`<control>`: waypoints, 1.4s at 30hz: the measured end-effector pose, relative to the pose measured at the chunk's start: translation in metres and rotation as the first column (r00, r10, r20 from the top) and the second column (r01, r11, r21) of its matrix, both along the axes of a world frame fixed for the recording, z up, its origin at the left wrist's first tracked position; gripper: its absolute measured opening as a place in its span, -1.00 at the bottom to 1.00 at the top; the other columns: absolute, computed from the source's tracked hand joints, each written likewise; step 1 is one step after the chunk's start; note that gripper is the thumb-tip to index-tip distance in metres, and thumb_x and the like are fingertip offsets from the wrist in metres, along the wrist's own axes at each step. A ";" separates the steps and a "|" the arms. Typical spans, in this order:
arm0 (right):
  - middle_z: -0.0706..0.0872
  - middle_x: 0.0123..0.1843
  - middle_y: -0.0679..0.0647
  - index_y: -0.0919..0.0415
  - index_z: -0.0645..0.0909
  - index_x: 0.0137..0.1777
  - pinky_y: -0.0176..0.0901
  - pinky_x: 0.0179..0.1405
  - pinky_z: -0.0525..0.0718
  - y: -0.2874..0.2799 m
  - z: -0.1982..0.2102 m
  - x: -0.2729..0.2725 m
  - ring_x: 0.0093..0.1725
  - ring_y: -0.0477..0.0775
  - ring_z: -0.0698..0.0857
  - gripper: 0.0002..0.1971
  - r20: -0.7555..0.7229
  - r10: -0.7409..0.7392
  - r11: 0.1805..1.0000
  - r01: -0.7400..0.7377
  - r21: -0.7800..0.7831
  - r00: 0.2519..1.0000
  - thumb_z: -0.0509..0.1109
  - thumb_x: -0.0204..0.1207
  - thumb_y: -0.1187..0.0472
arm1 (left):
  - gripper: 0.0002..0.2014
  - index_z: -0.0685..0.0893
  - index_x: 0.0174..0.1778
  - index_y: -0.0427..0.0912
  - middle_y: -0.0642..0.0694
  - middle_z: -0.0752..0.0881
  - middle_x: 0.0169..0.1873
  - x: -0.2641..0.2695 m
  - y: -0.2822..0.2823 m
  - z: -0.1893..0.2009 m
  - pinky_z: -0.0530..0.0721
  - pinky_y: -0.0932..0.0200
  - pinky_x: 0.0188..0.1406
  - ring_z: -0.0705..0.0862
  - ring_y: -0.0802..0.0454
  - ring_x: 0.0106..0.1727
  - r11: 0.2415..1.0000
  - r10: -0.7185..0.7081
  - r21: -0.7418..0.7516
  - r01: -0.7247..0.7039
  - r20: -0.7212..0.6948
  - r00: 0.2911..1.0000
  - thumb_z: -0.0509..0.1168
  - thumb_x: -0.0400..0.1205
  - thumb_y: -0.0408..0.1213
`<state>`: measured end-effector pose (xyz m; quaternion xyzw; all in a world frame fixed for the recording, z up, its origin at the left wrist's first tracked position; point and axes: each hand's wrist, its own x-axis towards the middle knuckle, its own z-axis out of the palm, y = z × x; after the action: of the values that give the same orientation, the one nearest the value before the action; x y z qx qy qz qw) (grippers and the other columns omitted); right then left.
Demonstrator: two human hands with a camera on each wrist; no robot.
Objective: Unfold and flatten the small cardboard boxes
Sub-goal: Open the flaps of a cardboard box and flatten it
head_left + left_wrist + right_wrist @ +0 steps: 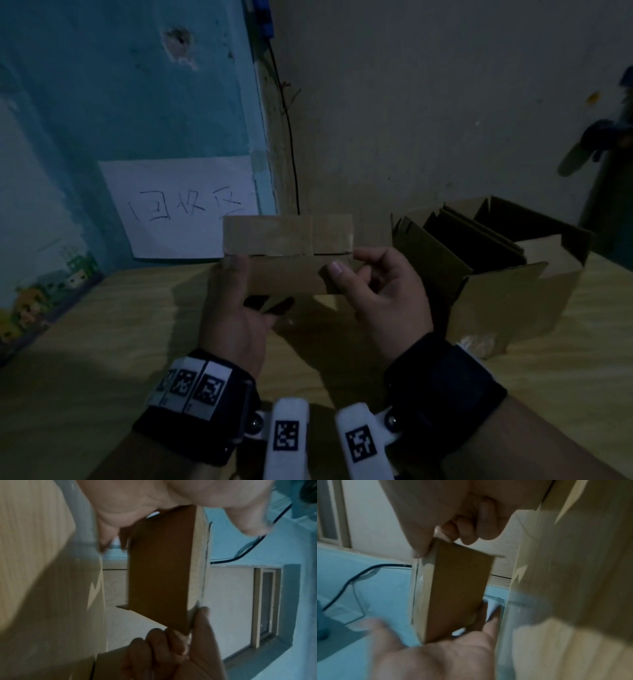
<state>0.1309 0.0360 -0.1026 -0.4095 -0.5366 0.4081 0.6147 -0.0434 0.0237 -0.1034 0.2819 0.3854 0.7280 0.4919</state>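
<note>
Head view, flat rectangular cardboard box (287, 253), left hand (236, 308), right hand (380, 291) pinching ends

Before me, a handwritten white paper sheet (178, 209) on the blue wall (120, 85), a black cable (291, 144) beside it.

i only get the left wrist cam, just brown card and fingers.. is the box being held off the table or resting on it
Observer: Held off it. In the head view the small cardboard box is in the air above the wooden table, the left hand at one end, the right hand at the other.
Operator: anything else on the table
Observer: Yes, a bigger open carton stands to the right with cardboard pieces upright inside.
Operator: is the top taped
Observer: Shiny tape appears to run across the top face.
</note>
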 end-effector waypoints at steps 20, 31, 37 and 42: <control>0.64 -0.25 -0.03 -0.34 0.68 0.31 -0.44 -0.24 0.67 -0.012 0.003 0.001 -0.28 -0.25 0.63 -0.54 0.200 0.058 0.975 -0.099 0.198 0.978 0.66 0.45 0.04 | 0.15 0.71 0.57 -0.04 -0.29 0.81 0.42 -0.006 0.014 -0.009 0.67 -0.23 0.31 0.76 -0.35 0.42 0.989 -0.068 -0.120 0.090 0.173 0.983 0.76 -0.01 0.29; 0.73 -0.10 -0.14 -0.28 0.72 0.21 -0.41 -0.27 0.65 -0.011 0.002 0.001 -0.18 -0.20 0.66 -0.68 0.319 -0.057 0.978 -0.012 0.210 0.946 0.49 0.44 -0.19 | 0.02 0.57 0.59 0.09 -0.16 0.75 0.42 0.000 0.010 -0.002 0.75 -0.30 0.32 0.75 -0.24 0.39 0.989 0.151 -0.027 -0.149 0.097 0.984 0.67 0.16 0.25; 0.66 -0.16 -0.18 -0.40 0.53 0.31 -0.42 -0.23 0.65 -0.008 0.004 0.001 -0.20 -0.21 0.64 -0.57 0.454 -0.105 0.981 0.018 0.192 0.885 0.57 0.52 -0.05 | -0.03 0.59 0.60 0.33 0.03 0.59 0.53 -0.019 0.018 -0.016 0.84 0.12 -0.13 0.70 0.00 0.36 0.977 0.214 0.018 -0.214 -0.166 0.963 0.66 0.21 0.37; 0.71 0.00 -0.19 -0.50 0.47 0.44 -0.23 -0.01 0.76 -0.005 0.005 0.001 -0.04 -0.20 0.70 -0.49 0.506 -0.115 0.991 0.064 0.116 0.855 0.53 0.58 -0.07 | -0.17 0.69 0.36 0.41 0.04 0.76 0.38 -0.024 0.025 -0.013 0.85 -0.26 0.24 0.82 0.05 0.23 0.979 0.197 0.004 -0.203 -0.252 0.947 0.64 0.15 0.55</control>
<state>0.1318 0.0307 -0.0977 -0.4977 -0.6795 0.2297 0.4876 -0.0678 0.0489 -0.1165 0.3259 0.4792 0.7281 0.3660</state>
